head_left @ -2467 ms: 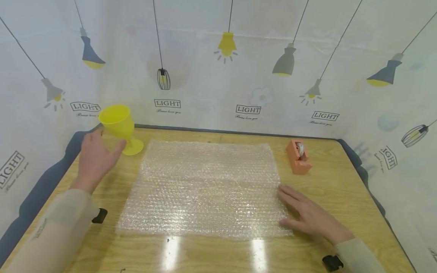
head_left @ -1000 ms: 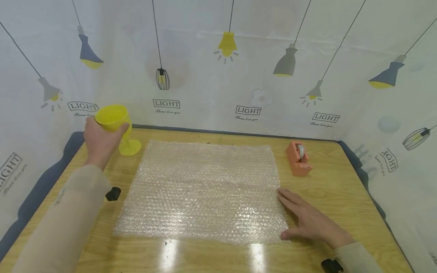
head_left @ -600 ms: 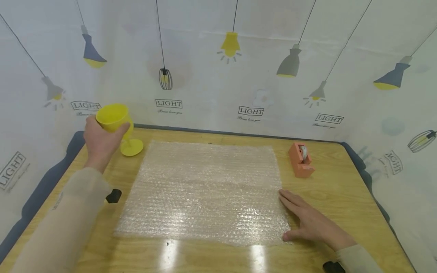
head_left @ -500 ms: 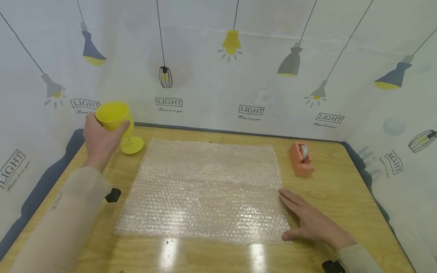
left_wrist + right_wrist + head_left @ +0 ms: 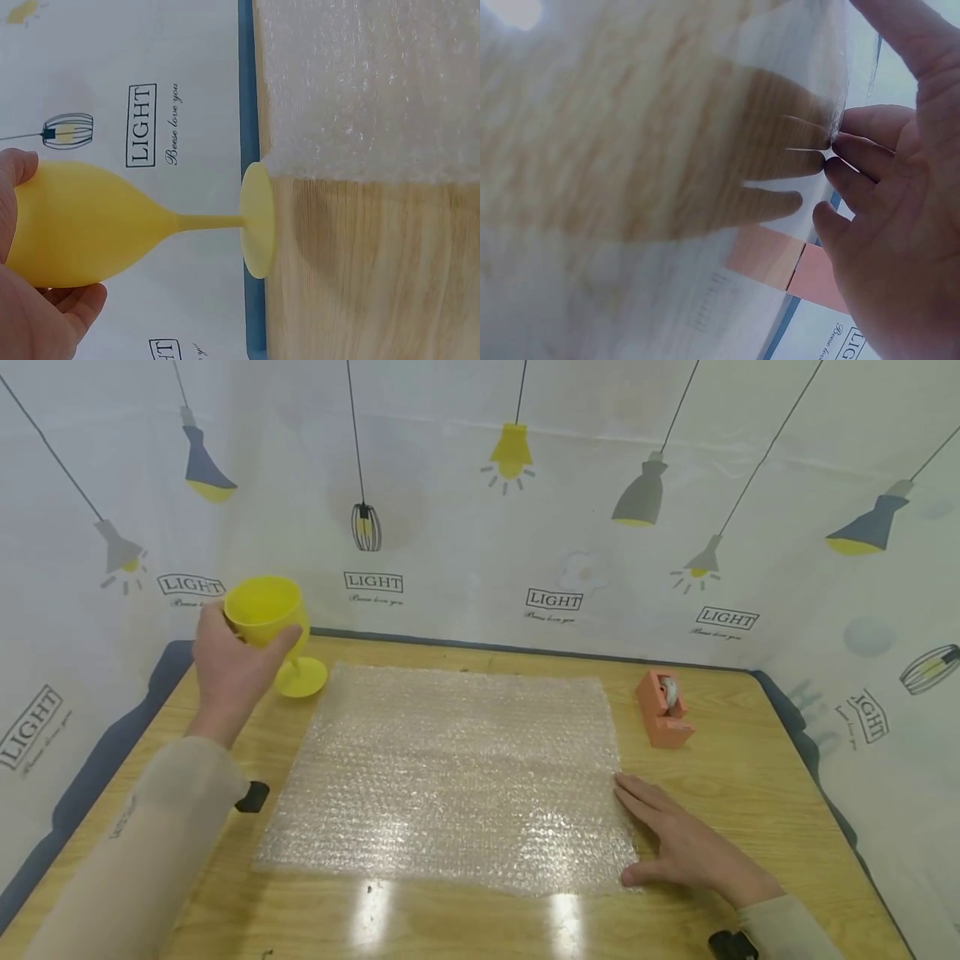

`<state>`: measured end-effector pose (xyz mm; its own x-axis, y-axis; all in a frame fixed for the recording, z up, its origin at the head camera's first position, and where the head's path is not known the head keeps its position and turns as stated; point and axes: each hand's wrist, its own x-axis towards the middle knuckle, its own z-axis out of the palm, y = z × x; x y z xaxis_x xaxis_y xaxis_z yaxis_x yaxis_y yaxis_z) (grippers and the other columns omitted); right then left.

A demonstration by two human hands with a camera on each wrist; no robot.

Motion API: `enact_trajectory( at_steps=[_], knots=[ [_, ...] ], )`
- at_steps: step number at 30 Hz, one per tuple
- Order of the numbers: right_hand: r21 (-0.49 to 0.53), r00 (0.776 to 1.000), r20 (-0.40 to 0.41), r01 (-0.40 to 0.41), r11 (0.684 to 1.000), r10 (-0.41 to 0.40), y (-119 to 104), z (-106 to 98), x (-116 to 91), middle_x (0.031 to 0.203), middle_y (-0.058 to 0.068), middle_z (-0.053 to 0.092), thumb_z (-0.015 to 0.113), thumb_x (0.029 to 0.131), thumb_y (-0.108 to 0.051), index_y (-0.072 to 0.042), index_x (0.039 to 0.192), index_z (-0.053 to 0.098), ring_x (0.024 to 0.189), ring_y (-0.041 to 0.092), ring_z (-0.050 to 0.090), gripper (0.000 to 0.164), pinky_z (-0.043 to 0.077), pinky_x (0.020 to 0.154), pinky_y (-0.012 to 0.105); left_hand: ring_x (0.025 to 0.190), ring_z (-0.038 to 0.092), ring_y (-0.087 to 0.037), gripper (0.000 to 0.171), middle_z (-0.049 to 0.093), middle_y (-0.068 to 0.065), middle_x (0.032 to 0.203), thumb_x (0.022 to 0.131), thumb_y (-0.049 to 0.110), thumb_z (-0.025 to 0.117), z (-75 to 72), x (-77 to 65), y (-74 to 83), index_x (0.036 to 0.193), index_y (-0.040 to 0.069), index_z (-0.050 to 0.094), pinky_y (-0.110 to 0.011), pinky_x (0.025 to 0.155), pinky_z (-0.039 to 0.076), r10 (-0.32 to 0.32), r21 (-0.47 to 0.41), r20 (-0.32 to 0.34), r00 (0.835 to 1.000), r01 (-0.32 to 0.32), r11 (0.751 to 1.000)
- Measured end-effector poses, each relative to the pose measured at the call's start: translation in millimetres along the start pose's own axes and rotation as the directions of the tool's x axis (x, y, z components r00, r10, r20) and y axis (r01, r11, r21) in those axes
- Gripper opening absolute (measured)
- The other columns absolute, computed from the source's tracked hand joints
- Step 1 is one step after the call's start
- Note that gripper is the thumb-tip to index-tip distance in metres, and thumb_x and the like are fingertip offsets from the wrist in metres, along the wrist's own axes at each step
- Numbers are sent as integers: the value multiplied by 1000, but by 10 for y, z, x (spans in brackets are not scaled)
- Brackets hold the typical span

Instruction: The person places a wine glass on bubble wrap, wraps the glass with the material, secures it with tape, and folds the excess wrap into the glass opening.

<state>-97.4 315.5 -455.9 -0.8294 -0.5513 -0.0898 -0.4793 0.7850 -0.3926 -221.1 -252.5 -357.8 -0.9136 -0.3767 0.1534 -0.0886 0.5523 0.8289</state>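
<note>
My left hand grips the bowl of a yellow plastic goblet at the far left, thumb on its near right side. In the left wrist view the goblet stands upright relative to the table, its round foot close over the wood with a shadow beside it. A flat sheet of bubble wrap covers the middle of the table, its far left corner right by the foot. Along the sheet's right edge rests my right hand, fingers nearly straight. Its fingertips meet their reflection in the right wrist view.
An orange tape dispenser with a roll of clear tape stands on the wooden table, beyond my right hand. Behind the table hangs a white curtain printed with lamps, and it runs round both sides.
My left hand has gone from beside the goblet to gripping its bowl. Goblet and hand have since shifted slightly right. The right hand stays at the bubble wrap's edge.
</note>
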Motion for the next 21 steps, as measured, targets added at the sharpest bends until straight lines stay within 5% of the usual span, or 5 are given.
enact_trajectory(
  at_steps=[13,21],
  knots=[
    [20,1000,15,-18,1000,18,-10,-10,2,167,18,27,76,75,-69,2,158,34,148,45,33,117,43,110,60,133,47,-33,88,47,-15,147,89,46,78,62,-193,108,152,5,33,-54,112,41,129,-4,22,991,-129,992],
    [39,998,49,-43,998,41,-16,-35,-9,168,19,25,76,75,-70,2,159,32,149,45,31,119,41,111,61,128,48,-34,88,48,-18,142,89,45,79,136,-307,65,151,3,34,-55,108,43,146,6,47,988,-147,989]
  ],
)
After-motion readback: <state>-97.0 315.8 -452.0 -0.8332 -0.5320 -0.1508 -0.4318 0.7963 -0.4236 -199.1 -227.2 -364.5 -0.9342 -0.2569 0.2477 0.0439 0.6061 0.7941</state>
